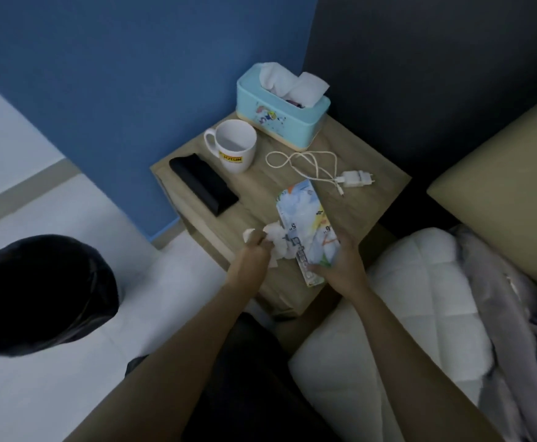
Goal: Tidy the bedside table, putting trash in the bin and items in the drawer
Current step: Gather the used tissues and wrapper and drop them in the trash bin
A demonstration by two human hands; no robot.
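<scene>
A plain blue painted wall (117,74) fills the upper left of the frame, meeting a dark charcoal wall panel (420,59) at upper right. A white quilted duvet (420,298) (with crumpled grey fabric (500,314) beside it) occupies the lower right.

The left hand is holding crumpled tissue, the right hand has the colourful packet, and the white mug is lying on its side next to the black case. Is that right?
Not quite. The white mug stands upright, its open mouth up, as the head view shows. The rest holds: it is beside the black case, the left hand grips crumpled tissue, and the right hand holds the colourful packet.
</scene>
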